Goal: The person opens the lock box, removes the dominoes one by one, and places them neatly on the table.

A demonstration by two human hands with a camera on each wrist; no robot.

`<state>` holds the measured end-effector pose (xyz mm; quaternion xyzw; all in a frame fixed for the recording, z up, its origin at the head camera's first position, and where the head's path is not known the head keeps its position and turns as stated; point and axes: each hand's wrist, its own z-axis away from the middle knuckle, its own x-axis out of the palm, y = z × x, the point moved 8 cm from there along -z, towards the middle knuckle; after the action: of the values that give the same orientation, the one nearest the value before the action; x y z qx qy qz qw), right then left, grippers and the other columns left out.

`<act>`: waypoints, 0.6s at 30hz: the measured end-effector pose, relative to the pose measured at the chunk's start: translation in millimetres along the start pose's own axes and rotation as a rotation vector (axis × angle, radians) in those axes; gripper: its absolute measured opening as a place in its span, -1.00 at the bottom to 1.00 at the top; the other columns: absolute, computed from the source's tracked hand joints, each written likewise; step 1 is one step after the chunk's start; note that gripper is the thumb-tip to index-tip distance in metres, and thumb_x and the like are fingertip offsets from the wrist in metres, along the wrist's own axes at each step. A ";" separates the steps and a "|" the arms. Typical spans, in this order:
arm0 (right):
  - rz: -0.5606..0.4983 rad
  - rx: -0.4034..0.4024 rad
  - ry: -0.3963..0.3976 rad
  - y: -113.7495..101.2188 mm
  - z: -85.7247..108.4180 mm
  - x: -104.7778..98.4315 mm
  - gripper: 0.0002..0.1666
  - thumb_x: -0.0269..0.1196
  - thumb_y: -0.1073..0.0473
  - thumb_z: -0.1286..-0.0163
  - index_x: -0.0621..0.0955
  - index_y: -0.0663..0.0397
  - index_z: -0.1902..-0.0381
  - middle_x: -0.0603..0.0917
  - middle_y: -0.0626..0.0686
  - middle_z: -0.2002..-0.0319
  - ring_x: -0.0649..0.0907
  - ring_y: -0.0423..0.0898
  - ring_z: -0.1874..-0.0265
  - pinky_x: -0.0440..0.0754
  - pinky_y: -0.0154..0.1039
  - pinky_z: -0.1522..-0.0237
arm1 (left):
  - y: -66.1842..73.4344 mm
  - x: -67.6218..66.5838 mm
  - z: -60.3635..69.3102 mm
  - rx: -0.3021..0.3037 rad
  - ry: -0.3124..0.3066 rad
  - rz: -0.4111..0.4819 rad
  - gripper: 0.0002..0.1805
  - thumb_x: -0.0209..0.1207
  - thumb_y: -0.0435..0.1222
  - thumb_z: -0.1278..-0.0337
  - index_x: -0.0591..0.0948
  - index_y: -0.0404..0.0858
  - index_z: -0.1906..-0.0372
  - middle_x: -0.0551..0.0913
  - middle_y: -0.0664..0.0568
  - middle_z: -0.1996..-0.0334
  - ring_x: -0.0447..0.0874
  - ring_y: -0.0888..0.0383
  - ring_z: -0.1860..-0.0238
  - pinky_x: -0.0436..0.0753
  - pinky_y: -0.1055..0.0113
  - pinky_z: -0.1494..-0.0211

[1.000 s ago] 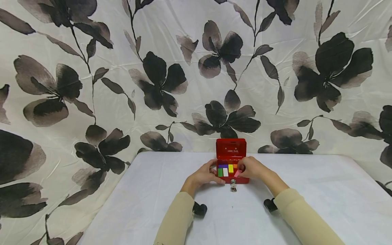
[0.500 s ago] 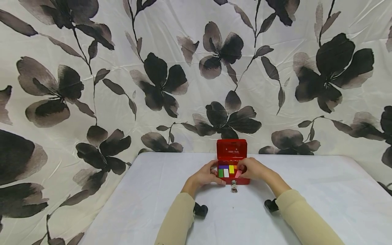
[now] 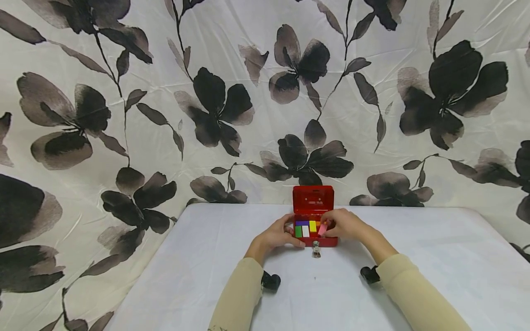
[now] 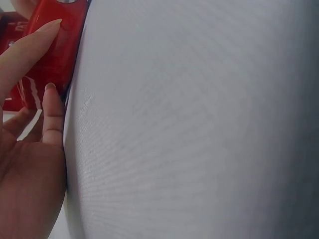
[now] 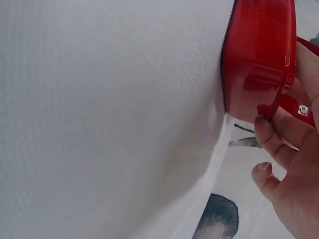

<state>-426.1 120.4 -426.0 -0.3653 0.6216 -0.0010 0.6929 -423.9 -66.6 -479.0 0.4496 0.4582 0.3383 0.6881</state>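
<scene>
With the right hand [image 3: 344, 224] I am pinching a pink block [image 3: 323, 229] between thumb and fingers, and it is leaning at a tilt in the right side of the open red box [image 3: 327, 242]; whether its lower end is touching the box floor I cannot tell. My right wrist view is hiding that pinch, but it is showing one fingertip sitting right at the box's corner and the little finger sticking out apart from the rest.

With the left hand [image 3: 276, 233] I am gripping the box at its left end: the thumb is lying against the front wall, and the other fingers, a little spread, are curving along the side.

Inside, a green block [image 3: 298, 231] and a white block [image 3: 305, 231] are standing side by side at the front left, with a purple block [image 3: 302, 223] lying behind them. A yellow block [image 3: 312, 226] is sitting to the right, and an orange block [image 3: 318, 224] is partly showing behind the right fingers.

The lid [image 3: 313, 196] is standing raised at the back, and a small silvery metal piece [image 3: 316, 249] is hanging at the front. The box is resting near the far edge of the white surface [image 3: 314, 299], before a flower-printed cloth [image 3: 244, 27].
</scene>
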 end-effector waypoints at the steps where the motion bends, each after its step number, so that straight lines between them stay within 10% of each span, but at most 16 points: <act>1: -0.008 -0.005 0.002 0.3 0.2 -0.6 -0.67 0.52 0.16 -0.23 0.72 0.13 0.09 0.68 -0.01 0.32 0.56 -0.08 0.30 0.66 -0.21 0.19 | 0.1 0.0 0.1 0.000 0.001 -0.002 0.08 0.62 -0.27 0.18 0.32 0.04 -0.53 0.53 0.09 -0.25 0.47 0.04 -0.12 0.49 -0.08 -0.38; 18: -0.076 -0.051 0.056 2.1 13.0 -17.1 -0.57 0.51 0.05 -0.25 0.71 0.17 0.03 0.70 0.00 0.24 0.63 -0.01 0.20 0.66 -0.22 0.18 | 1.1 -0.2 0.0 0.009 -0.002 0.000 0.06 0.60 -0.29 0.14 0.32 0.01 -0.54 0.52 0.06 -0.26 0.45 0.01 -0.13 0.50 -0.07 -0.37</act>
<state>-419.7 136.4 -412.8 -0.4061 0.6261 -0.0218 0.6653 -424.0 -66.3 -477.9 0.4531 0.4590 0.3359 0.6864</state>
